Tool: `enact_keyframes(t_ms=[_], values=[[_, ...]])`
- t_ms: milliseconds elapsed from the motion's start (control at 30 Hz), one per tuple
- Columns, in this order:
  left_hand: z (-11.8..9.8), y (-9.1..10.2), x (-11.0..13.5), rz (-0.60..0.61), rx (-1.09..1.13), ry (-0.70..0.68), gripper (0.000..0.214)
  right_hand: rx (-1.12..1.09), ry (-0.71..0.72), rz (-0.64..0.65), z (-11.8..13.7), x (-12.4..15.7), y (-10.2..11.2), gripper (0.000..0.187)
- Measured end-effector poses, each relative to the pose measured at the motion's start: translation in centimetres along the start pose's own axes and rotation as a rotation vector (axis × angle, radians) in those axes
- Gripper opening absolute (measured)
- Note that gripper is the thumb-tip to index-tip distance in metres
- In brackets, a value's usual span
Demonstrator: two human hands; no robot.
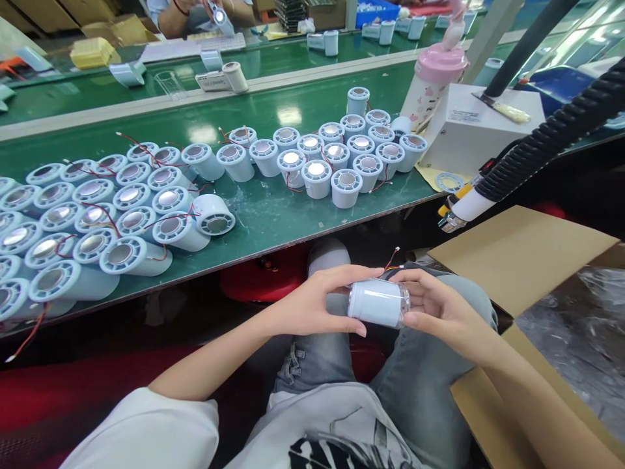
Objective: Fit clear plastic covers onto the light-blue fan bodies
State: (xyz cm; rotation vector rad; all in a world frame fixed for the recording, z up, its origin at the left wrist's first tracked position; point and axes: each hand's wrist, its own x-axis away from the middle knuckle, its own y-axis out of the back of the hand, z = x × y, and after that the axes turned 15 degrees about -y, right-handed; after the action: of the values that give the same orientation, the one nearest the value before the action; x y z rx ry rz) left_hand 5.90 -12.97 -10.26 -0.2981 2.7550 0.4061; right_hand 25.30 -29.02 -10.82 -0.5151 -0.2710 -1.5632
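Observation:
Between my two hands, above my lap, lies a light blue cylindrical housing (375, 302) on its side. A clear plastic sleeve shows around it at the right end. My left hand (322, 303) grips its left end between thumb and fingers. Around the clear right end my right hand (434, 306) is closed, thumb at the front. Thin red and black wires with a small white connector stick up behind the housing. Many like housings (317, 177) stand on the green bench (254, 221), with round silver discs on top and loose wires.
To my right an open cardboard box (522, 254) holds clear plastic pieces (576, 332). A black ribbed hose (551, 130) hangs above it. A white box-shaped stand (481, 133) and pink bottle (434, 81) stand at the bench's right. Across the bench, a person's hands (205, 13) hold a device.

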Motion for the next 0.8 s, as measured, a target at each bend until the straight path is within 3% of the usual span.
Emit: enact_keyframes(t_ms=[233, 800], values=[[-0.1, 0.0, -0.1, 0.028, -0.021, -0.022, 0.078, -0.202, -0.107, 0.033, -0.1, -0.4, -0.4, 0.033], [0.4, -0.3, -0.2, 0.021, 0.064, -0.085, 0.079, -0.362, -0.346, 0.095, 0.1, -0.7, -1.5, 0.056]])
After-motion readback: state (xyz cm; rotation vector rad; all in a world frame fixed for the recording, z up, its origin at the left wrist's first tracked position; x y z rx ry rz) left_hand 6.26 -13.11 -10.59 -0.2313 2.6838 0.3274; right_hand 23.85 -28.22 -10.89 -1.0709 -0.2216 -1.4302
